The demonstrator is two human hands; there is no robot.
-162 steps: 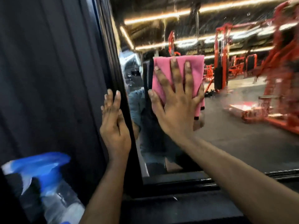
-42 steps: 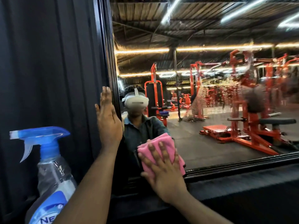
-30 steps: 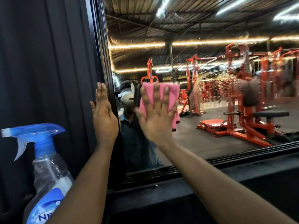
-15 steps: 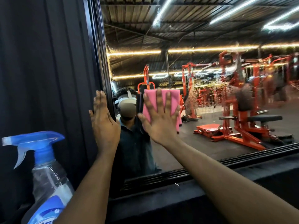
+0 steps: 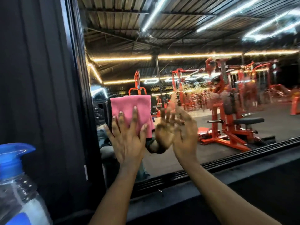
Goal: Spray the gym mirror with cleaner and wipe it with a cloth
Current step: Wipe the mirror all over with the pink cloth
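The gym mirror (image 5: 211,38) fills most of the view, a wide glass pane set in a ribbed black frame (image 5: 76,78), with a dark panelled wall (image 5: 32,78) to its left. Its surface throws back a corrugated metal ceiling, long strips of warm and white light, and rows of red-orange weight machines on a dark floor. A patch of fine droplets speckles the glass to the right of centre. Below the pane runs a dark matte ledge (image 5: 243,184).

In the near left corner stands the spray bottle (image 5: 14,184), very close and blurred: clear ribbed plastic with a blue trigger head and a blue-and-white label.

The pink cloth (image 5: 131,108) lies flat against the glass near the mirror's left edge, a soft, fuzzy, folded rectangle with a straight top edge. The left hand (image 5: 128,140) presses it there with straight, spread fingers; only its lower half is under that grip, the upper half showing above the fingertips.

The right hand (image 5: 185,137) is just beside, to the right, clear of the cloth, with a wide, relaxed grip that holds nothing. Its fingers are smeared by motion, and I cannot tell whether they touch the glass. Its reflection sits between the two hands.
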